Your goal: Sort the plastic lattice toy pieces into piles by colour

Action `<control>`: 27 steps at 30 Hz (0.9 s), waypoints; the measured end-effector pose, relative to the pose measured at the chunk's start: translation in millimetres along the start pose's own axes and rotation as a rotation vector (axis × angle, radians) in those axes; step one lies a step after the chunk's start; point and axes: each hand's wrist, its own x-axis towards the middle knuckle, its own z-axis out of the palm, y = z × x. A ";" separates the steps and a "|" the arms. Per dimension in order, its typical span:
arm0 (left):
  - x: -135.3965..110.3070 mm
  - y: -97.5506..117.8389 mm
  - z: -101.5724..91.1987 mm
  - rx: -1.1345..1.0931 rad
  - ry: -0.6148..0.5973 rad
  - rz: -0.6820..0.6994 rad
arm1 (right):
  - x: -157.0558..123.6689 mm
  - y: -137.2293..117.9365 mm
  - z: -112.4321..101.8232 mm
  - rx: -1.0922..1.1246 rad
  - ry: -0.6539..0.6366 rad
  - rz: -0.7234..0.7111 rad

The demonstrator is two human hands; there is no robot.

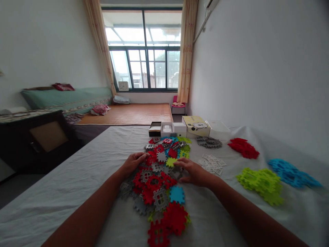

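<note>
A long mixed heap of toothed plastic building pieces in red, grey, blue and yellow-green runs down the middle of the bed sheet. At its left edge is my left hand [134,164], fingers bent and closed at the rim of a red building piece [152,157]; its fingertips are partly hidden. My right hand [192,171] reaches in from the right with thumb and fingers apart. Its fingertips touch the edge of a yellow-green building piece [170,162]. Nearer me lie a blue square piece [177,195] and a large red piece [176,218].
Sorted piles lie to the right: grey [209,142], white lattice [212,164], red [243,148], yellow-green [260,183] and blue [293,173]. Behind the heap stand small open boxes [155,129], a yellow box [195,126] and a clear container [218,129]. A wall borders the right side.
</note>
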 end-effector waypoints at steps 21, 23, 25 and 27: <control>2.0 -2.8 -0.9 0.069 -0.032 0.029 | -28.1 49.1 -52.7 0.464 0.020 0.354; 2.0 -2.4 -0.8 0.069 -0.028 0.038 | -30.0 47.6 -51.9 0.568 -0.080 0.337; 1.8 -2.6 -0.8 0.069 -0.031 0.046 | -29.4 43.1 -47.3 0.613 -0.187 0.314; 1.7 -3.2 -0.8 0.070 -0.036 0.047 | -28.0 37.5 -43.2 0.641 -0.240 0.308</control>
